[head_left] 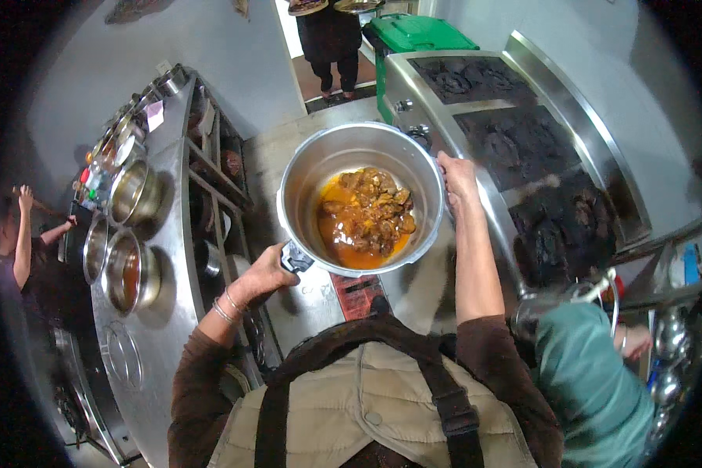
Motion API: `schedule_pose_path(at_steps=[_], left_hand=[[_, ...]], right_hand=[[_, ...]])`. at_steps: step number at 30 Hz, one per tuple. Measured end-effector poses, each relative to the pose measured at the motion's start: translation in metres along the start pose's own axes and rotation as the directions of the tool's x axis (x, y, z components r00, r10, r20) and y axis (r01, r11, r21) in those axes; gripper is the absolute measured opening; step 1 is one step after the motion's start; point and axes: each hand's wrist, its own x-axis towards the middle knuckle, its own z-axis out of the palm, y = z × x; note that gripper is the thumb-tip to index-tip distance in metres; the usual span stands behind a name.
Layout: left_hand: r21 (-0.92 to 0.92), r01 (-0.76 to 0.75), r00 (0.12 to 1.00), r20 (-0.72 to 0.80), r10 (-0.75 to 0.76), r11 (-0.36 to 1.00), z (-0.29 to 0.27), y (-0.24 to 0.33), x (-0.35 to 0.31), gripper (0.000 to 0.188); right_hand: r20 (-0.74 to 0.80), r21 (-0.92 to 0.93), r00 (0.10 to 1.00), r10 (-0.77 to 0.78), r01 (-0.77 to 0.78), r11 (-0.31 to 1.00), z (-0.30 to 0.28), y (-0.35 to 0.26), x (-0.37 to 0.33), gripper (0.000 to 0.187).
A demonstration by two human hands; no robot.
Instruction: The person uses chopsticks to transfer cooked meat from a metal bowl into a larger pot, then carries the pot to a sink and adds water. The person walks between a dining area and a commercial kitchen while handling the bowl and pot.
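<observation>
A large silver metal pot (pixel 304 183) is held up in front of me, between the steel counter and the stove. Chunks of browned, stewed food (pixel 370 207) lie in an orange-red oily sauce at its bottom. My left hand (pixel 261 277) is closed round a dark handle (pixel 296 257) at the pot's near left side. On the far side of the rim, at the right, my right hand (pixel 459 178) grips the pot; its handle there is mostly hidden by the fingers.
To the left runs a steel counter (pixel 164 327) with several bowls (pixel 136 191) and a wire ring stand (pixel 121 355). A blackened stove (pixel 515 140) stands right, a green bin (pixel 421 33) beyond. One person (pixel 331 39) stands at the doorway; a green-sleeved co-worker (pixel 589 374) is close at my right.
</observation>
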Motion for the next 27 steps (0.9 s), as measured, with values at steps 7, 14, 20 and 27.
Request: schedule_pose_path(at_steps=[7,14,20,27], left_hand=[[-0.077,0.025,0.999,-0.022,-0.027,0.997,-0.074,0.037,0.11,0.046],[-0.131,0.054,0.998,-0.029,-0.058,0.99,-0.158,0.03,0.242,0.054],[-0.157,0.129,0.991,0.038,-0.125,0.979,-0.209,0.05,0.33,0.063],[-0.192,0.178,0.984,0.021,-0.177,0.965,-0.237,0.055,0.394,0.061]], right_hand=[[0.053,-0.085,0.997,0.048,-0.043,0.995,0.063,-0.035,0.135,0.028],[0.045,-0.123,0.996,0.074,-0.068,0.99,0.144,-0.045,0.276,0.028],[0.006,-0.163,0.994,0.113,-0.11,0.98,0.177,-0.03,0.37,0.027],[0.096,-0.142,0.985,0.146,-0.132,0.981,0.207,-0.032,0.446,0.026]])
